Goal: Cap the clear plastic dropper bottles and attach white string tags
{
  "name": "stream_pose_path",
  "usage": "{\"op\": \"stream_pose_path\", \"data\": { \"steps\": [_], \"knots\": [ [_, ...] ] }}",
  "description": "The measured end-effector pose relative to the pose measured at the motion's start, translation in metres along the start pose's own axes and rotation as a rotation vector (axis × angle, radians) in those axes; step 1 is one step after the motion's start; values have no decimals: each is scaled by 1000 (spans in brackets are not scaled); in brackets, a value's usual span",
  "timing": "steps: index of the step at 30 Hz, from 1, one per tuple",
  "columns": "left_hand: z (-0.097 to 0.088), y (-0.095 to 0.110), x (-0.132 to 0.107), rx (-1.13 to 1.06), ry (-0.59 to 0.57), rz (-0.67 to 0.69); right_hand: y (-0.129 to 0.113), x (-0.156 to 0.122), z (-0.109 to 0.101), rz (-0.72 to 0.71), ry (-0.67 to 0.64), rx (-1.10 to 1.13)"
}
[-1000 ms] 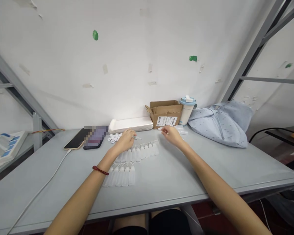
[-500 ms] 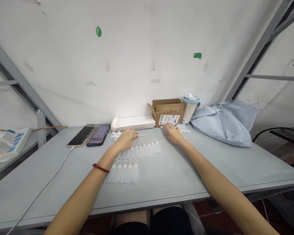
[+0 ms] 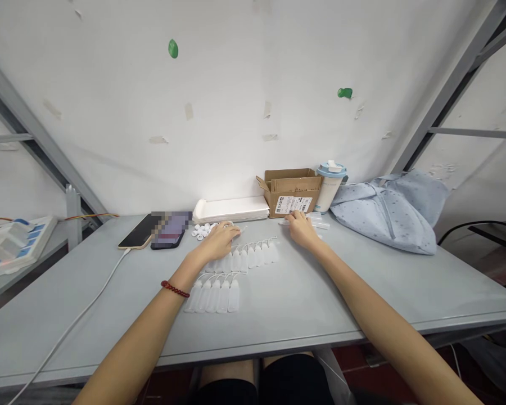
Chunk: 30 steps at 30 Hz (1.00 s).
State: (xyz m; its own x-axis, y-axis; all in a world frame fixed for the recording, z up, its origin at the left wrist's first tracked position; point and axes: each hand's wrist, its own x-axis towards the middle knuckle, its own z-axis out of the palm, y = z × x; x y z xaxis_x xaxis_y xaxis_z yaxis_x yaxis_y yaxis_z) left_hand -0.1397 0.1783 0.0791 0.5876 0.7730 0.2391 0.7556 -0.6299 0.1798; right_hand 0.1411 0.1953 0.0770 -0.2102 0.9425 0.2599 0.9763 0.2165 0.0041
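Observation:
My left hand [image 3: 221, 242] is over the back row, its fingers bent closed beside a pile of small white caps [image 3: 200, 231]. A thin pale piece sticks out by its fingertips; the grip itself is hidden. Under and right of that hand lie flat translucent bottles [image 3: 259, 256] with thin white tails at their tops. Several more such bottles [image 3: 222, 297] form a front row. In front of the cardboard box, my right hand [image 3: 302, 230] has its fingers closed down on a clear plastic tube [image 3: 283, 223], with more clear tubes [image 3: 321, 225] to its right.
An open cardboard box [image 3: 293, 194] stands by the wall, between a stack of white trays [image 3: 231, 208] and a lidded cup [image 3: 329, 188]. A pale blue cloth bag [image 3: 390, 216] sits right. Two phones [image 3: 135, 232] lie left, one with a white cable [image 3: 84, 312]. A power strip [image 3: 21, 247] is farther left.
The view has shifted slightly. My left hand stays by the caps, and the pale piece at its fingertips now points more upward. My right hand remains at the tubes, with its fingers slightly more bunched.

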Motion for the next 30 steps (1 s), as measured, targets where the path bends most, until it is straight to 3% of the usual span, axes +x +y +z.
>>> {"op": "stream_pose_path", "data": {
  "steps": [10,23,30],
  "knots": [
    [-5,6,-3,-2,67,-40,-2,0,4,-46,-30,70],
    [-25,22,-4,-259,253,-219,-28,-13,-17,-127,42,317],
    [-42,49,-8,-639,242,-244,-49,-23,-30,-166,27,882]
  ]
}}
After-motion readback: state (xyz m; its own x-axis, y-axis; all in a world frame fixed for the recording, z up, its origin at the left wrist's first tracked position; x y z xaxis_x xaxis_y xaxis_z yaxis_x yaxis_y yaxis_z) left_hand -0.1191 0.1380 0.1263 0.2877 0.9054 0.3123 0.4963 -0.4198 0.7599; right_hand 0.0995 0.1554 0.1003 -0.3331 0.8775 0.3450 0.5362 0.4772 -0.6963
